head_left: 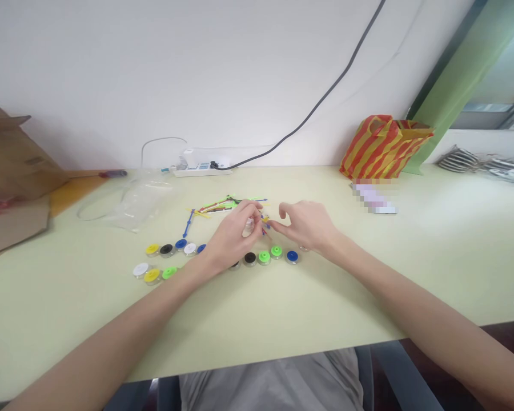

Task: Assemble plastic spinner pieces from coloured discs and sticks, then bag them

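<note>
Fingers of the left hand [236, 229] curled around a clear round piece [248, 228]

On the near side of the power strip [202, 167], slightly to its right, the clear round piece sits within the left hand's narrow curl, thumb below and knuckles above. Just beyond those fingertips, between the two hands, are small yellow-and-blue bits [265, 219]. The right hand [309, 226] faces them with thumb and index finger apart, a gap showing between; whether its thumb touches the bits cannot be made out.

Nearer than the power strip, coloured sticks [216, 205] lie in a loose heap, partly covered by the left hand. Nearer again, discs with coloured tops [264, 257] stand on the bench [257, 319]; the left wrist hides part of their line, and the right hand overlaps a clear one. What the left palm encloses is mostly hidden. Well right of the power strip, near the striped bag [383, 148], a flat object [374, 198] is blurred into pixels. Far left of it, a cardboard box [19, 165] is cut off.
</note>
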### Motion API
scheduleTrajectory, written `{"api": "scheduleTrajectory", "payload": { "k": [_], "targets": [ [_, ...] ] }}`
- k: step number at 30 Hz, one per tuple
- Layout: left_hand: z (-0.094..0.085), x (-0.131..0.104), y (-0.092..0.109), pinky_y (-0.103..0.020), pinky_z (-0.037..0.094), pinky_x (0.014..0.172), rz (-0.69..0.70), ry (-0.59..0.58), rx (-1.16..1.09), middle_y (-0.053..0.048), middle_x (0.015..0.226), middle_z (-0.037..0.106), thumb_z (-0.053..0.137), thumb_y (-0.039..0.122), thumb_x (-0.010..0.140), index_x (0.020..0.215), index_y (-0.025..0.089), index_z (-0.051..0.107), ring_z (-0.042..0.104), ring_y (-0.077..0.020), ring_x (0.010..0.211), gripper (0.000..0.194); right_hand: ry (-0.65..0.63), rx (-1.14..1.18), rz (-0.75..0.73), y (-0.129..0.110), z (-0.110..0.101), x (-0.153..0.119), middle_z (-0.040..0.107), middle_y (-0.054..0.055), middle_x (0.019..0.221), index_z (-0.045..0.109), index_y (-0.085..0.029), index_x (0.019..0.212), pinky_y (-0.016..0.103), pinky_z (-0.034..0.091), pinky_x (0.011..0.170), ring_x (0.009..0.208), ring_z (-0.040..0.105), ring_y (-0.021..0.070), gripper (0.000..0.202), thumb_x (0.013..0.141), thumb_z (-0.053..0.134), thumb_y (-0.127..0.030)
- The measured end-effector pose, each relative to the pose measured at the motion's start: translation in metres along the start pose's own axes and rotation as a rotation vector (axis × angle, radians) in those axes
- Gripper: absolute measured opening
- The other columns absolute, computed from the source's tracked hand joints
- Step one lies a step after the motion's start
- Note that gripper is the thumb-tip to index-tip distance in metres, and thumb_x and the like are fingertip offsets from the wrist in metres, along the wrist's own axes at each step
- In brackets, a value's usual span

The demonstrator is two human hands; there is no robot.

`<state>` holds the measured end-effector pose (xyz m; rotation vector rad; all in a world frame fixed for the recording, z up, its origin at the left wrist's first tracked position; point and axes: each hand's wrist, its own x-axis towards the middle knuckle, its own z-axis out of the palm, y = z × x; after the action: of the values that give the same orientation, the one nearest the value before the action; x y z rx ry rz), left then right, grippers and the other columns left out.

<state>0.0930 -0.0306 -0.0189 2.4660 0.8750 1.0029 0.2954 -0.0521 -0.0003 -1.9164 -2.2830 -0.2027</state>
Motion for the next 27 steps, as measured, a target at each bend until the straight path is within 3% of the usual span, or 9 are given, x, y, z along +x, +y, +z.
{"api": "scheduleTrajectory", "payload": {
  "k": [3, 8, 13, 18, 24, 27],
  "targets": [
    [-0.001, 0.001, -0.001, -0.038, 0.047, 0.099, -0.004, -0.006, 0.006, -0.009, 0.120, 0.062, 0.047, 0.021, 0.099, 0.088, 0.022, 0.049, 0.062, -0.0211, 0.111, 0.011, -0.016, 0.044, 0.008, 0.009, -0.008, -0.001, 0.074, 0.008, 0.080, 0.071, -0.022, 0.093, 0.030, 0.031, 0.060, 0.074, 0.066, 0.0227, 0.033, 0.097, 0.055, -0.051],
    [-0.003, 0.000, 0.001, -0.039, 0.048, 0.098, -0.013, -0.092, -0.003, -0.009, 0.120, 0.064, 0.045, 0.028, 0.102, 0.094, 0.022, 0.052, 0.062, -0.0222, 0.112, 0.012, -0.137, 0.203, -0.046, 0.014, -0.010, -0.003, 0.072, 0.006, 0.074, 0.073, -0.021, 0.082, 0.029, 0.035, 0.059, 0.068, 0.064, 0.0193, 0.031, 0.094, 0.062, -0.047],
    [-0.006, 0.001, -0.004, -0.040, 0.051, 0.094, -0.071, -0.157, -0.022, -0.007, 0.112, 0.068, 0.042, 0.031, 0.104, 0.111, 0.024, 0.054, 0.064, -0.0219, 0.104, 0.016, -0.116, 0.160, -0.037, 0.016, -0.002, 0.000, 0.074, 0.006, 0.084, 0.074, -0.022, 0.086, 0.028, 0.034, 0.060, 0.070, 0.063, 0.0176, 0.017, 0.090, 0.057, -0.022],
    [-0.008, 0.001, -0.020, -0.043, 0.048, 0.102, -0.098, -0.108, 0.067, -0.007, 0.121, 0.066, 0.044, 0.028, 0.101, 0.125, 0.024, 0.049, 0.063, -0.0233, 0.115, 0.025, -0.006, 0.157, 0.019, 0.024, 0.006, 0.006, 0.075, 0.006, 0.089, 0.074, -0.023, 0.095, 0.028, 0.034, 0.062, 0.080, 0.064, 0.0200, 0.023, 0.094, 0.051, -0.022],
    [-0.010, 0.001, -0.029, -0.045, 0.044, 0.109, -0.089, -0.025, 0.170, -0.011, 0.129, 0.062, 0.043, 0.024, 0.099, 0.125, 0.022, 0.050, 0.058, -0.0256, 0.125, 0.027, 0.159, 0.254, 0.046, 0.031, 0.014, 0.011, 0.074, 0.006, 0.107, 0.068, -0.021, 0.102, 0.029, 0.038, 0.070, 0.083, 0.064, 0.0180, 0.025, 0.101, 0.044, -0.021],
    [-0.011, 0.002, -0.029, -0.045, 0.044, 0.110, -0.085, 0.005, 0.187, -0.011, 0.130, 0.061, 0.043, 0.024, 0.099, 0.125, 0.021, 0.049, 0.058, -0.0260, 0.126, 0.027, 0.124, 0.295, 0.082, 0.034, 0.014, 0.011, 0.075, 0.007, 0.109, 0.063, -0.020, 0.119, 0.030, 0.040, 0.073, 0.089, 0.066, 0.0203, 0.027, 0.105, 0.043, -0.030]
  ]
}}
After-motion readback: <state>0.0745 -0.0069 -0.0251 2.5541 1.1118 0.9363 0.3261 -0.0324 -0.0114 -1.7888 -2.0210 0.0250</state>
